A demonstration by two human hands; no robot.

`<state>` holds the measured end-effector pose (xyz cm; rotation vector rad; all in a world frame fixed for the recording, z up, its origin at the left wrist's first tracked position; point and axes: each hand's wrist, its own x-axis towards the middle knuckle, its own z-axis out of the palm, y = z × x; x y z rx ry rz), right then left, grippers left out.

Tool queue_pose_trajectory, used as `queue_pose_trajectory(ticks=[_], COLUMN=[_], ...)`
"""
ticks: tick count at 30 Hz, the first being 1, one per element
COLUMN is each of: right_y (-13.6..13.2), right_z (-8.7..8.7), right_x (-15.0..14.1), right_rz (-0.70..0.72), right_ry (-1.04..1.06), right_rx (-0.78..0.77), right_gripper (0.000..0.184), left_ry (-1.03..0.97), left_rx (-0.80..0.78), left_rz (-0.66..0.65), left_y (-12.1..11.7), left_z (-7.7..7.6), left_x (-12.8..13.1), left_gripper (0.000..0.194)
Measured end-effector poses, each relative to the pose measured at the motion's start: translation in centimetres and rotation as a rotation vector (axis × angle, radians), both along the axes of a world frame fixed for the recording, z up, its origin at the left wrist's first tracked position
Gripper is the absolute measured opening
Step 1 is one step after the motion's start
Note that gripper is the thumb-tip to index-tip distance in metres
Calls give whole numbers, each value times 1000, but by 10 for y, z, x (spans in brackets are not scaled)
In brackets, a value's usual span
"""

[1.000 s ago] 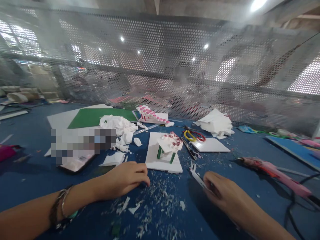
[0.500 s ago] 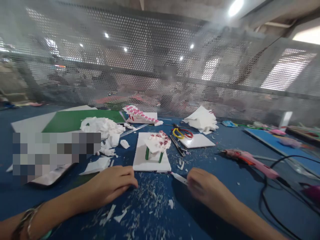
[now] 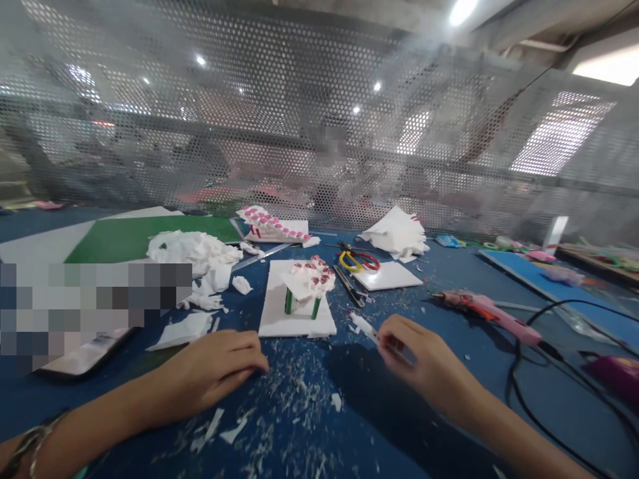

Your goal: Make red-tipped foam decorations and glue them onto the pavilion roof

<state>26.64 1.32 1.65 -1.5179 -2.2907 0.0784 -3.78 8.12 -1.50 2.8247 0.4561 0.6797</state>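
Observation:
My right hand [image 3: 417,356] is closed around a slim white pen [image 3: 365,326] with a small reddish tip, to the right of the model and apart from it. My left hand [image 3: 219,366] rests on the blue table, fingers loosely stretched and holding nothing, close to the near left corner of a white foam board [image 3: 272,313]. On that board stands a small model [image 3: 309,283]: a white top dotted with dark red bits, on green legs. A cutter knife [image 3: 348,286] lies along the board's right side.
Yellow- and red-handled scissors [image 3: 367,261] lie on another white board [image 3: 394,276]. A pink glue gun [image 3: 489,316] and its cable are at right. Crumpled white paper [image 3: 194,251] is heaped left. A pink-dotted piece [image 3: 272,225] stands behind. White scraps [image 3: 299,399] litter the front.
The pen's tip has left the board's near right corner and is now to its right, slightly farther back. My left hand keeps its place; the whole view has shifted a little.

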Motion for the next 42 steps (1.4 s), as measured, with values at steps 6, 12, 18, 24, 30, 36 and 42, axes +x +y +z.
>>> queue_pose_trajectory(ticks=[6, 12, 18, 24, 30, 36, 42], right_y=[5, 4, 2, 0, -2, 1, 0], right_z=[-6, -7, -9, -9, -8, -14, -14], right_x=[3, 1, 1, -2, -3, -3, -1], right_rz=[26, 26, 38, 65, 102, 142, 139], right_ry=[-53, -66, -65, -98, -165, -242, -264], right_rx=[-67, -75, -83, -118, -179, -157, -142], right_gripper=[15, 12, 12, 12, 17, 17, 14], left_ry=[30, 24, 27, 33, 117, 213, 317], left_rx=[-37, -70, -62, -46, -46, -46, 35], left_rz=[31, 51, 39, 7, 41, 97, 308], left_y=[-1, -2, 0, 2, 0, -5, 5], left_z=[-2, -3, -5, -8, 2, 12, 26], left_x=[-1, -1, -1, -2, 1, 3, -12], left_gripper=[28, 28, 28, 27, 28, 24, 30])
